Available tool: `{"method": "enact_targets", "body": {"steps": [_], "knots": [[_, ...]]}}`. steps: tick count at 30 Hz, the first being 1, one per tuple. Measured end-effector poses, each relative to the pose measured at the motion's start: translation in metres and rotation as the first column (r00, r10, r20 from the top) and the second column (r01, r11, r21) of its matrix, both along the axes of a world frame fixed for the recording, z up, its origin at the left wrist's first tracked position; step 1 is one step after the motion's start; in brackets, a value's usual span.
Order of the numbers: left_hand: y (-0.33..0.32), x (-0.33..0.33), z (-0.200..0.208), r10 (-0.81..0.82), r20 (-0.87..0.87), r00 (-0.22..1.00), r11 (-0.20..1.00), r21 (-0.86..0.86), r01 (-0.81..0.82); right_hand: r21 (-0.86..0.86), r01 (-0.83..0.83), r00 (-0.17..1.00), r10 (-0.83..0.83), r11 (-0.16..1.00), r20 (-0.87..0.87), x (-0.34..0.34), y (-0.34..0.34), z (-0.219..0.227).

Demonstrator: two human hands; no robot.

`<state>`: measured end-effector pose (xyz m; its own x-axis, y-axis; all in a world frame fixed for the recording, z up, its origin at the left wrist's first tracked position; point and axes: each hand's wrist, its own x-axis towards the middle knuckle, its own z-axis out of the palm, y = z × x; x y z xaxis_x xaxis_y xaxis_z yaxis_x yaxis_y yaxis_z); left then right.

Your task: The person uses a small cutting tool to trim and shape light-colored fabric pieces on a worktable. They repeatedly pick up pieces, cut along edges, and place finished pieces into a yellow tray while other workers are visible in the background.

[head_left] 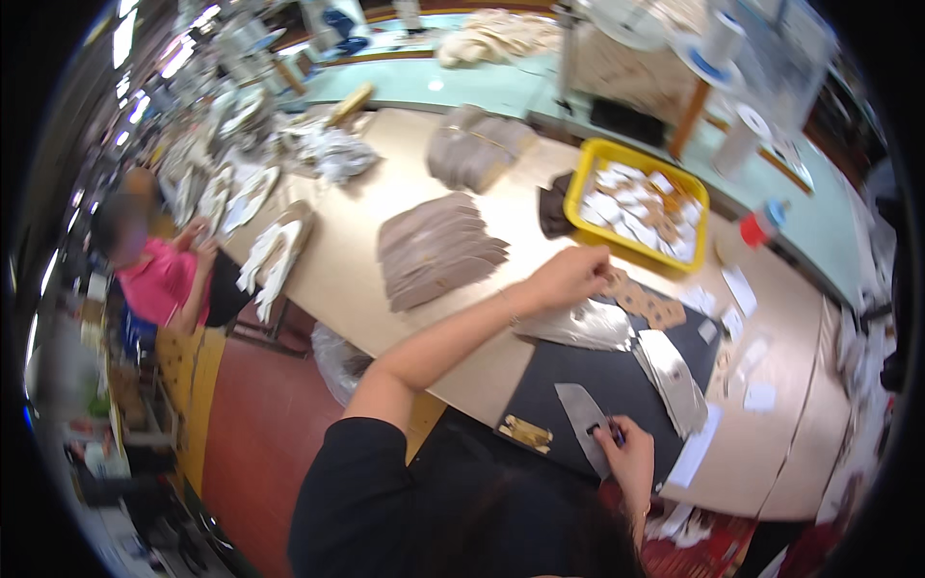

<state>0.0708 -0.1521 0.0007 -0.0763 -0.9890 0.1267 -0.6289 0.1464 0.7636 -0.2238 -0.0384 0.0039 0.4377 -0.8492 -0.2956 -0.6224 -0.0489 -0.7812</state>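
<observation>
My left hand (pixel 575 275) is closed, its fingertips bent down at the end of a tan strip with dark spots (pixel 650 304). What the fingers pinch, if anything, is hidden. Just below lies a shiny silvery-grey stack of flat pieces (pixel 584 326). My right hand (pixel 629 458) grips a grey, pointed flat piece (pixel 581 412) near the front edge of a black mat (pixel 549 385). A small dark object (pixel 618 435), too blurred to name, shows by its fingers. Another stack of light-grey pieces (pixel 672 380) lies beyond that hand.
Small gold-coloured pieces (pixel 526 433) lie on the mat's near left corner. Behind stand a yellow basket (pixel 701 226) of white and tan pieces, and stacked brown-grey pieces (pixel 434 249). Paper scraps (pixel 740 291) lie at right. A person in pink (pixel 166 284) works at left.
</observation>
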Motion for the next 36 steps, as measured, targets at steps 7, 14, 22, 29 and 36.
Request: {"method": "enact_targets", "body": {"steps": [7, 14, 22, 29, 36], "knots": [[0.056, -0.037, 0.001, -0.08, -0.314, 0.946, 0.975, 0.171, 0.139, -0.118, -0.223, 0.975, 0.22, 0.968, -0.036, 0.001, -0.007, 0.004], [0.098, -0.078, -0.026, -0.246, -0.153, 0.957, 0.951, 0.156, 0.269, -0.252, -0.226, 0.971, 0.238, 0.941, 0.019, 0.009, -0.003, 0.001], [0.105, -0.073, -0.031, -0.188, -0.171, 0.967, 0.975, 0.085, 0.205, -0.171, -0.034, 0.999, 0.032, 0.985, -0.013, 0.01, 0.004, 0.0], [0.132, -0.057, -0.017, -0.22, -0.272, 0.937, 0.926, 0.245, 0.289, -0.179, -0.015, 0.999, 0.023, 0.984, 0.042, 0.009, 0.001, -0.007], [0.15, -0.052, -0.011, -0.35, -0.198, 0.915, 0.864, 0.309, 0.398, -0.179, 0.025, 0.998, -0.015, 0.984, 0.058, 0.009, 0.005, -0.01]]}}
